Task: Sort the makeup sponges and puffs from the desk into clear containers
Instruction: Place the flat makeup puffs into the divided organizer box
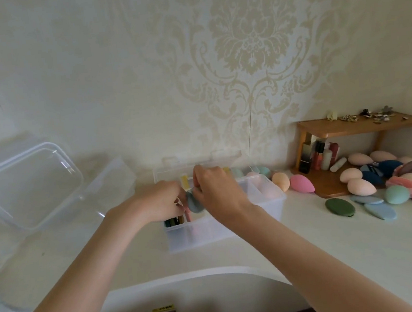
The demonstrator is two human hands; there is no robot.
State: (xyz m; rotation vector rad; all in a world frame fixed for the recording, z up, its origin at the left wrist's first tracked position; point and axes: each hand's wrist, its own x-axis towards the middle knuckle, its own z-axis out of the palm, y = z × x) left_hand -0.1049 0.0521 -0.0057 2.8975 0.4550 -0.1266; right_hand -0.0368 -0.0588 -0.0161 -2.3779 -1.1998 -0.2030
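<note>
Both hands — left (162,201), right (215,185) — pinch blue-grey puff (193,204) over clear container (268,200).

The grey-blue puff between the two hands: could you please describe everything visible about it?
The grey-blue puff is a flat, rounded pad with a soft, matte look. It stands roughly on edge above the left part of the clear divided container, over puffs already filed upright there. The left hand and right hand both pinch it; their fingers hide its upper edge.
</note>
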